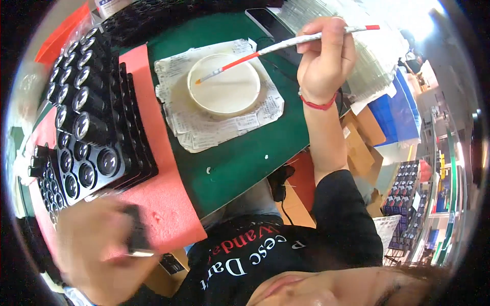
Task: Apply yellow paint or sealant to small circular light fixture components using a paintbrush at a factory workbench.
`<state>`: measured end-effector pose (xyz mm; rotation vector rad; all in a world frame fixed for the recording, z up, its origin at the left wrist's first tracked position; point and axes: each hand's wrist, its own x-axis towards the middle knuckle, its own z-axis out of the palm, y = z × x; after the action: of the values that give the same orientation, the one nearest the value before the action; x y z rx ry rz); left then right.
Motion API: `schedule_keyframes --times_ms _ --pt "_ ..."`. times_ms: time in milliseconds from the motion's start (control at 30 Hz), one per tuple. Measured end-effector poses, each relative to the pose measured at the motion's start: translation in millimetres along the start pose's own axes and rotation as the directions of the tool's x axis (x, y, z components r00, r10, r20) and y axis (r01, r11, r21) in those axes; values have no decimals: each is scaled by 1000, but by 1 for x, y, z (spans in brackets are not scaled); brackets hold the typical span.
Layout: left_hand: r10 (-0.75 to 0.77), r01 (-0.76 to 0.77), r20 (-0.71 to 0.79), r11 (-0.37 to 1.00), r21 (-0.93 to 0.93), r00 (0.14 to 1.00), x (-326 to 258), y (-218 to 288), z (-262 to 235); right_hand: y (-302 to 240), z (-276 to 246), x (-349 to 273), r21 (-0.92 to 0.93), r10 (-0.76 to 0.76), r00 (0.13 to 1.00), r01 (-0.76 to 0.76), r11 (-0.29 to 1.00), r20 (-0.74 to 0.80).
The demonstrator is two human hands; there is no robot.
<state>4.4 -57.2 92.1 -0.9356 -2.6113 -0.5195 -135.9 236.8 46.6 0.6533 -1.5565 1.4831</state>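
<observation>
A thin brush with a red tip slants down into a shallow white dish, which sits on printed paper on the green tabletop. The right hand, raised with the forearm upright, pinches the brush's upper shaft in its fingers. The left hand, blurred and low, curls its fingers around a small black cylinder beside a black tray of like parts on red foam.

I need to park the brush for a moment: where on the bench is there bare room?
Bare green mat lies at the near edge, between the newspaper under the white dish and the pink foam sheet. The foam's near end is also free. The left is crowded with black trays of cylinders; the left hand hovers there.
</observation>
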Motion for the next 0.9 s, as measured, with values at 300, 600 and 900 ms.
schedule_keyframes --times_ms 300,600,900 --pt "53 64 165 775 -628 985 4 -17 94 9 -5 -3 52 56 998 -58 997 37" --pt "-183 336 285 614 -714 941 0 -17 95 10 -10 3 87 143 986 -135 987 -87" --pt "-356 526 434 224 -820 828 0 -12 89 16 -20 11 472 331 944 -297 830 12"
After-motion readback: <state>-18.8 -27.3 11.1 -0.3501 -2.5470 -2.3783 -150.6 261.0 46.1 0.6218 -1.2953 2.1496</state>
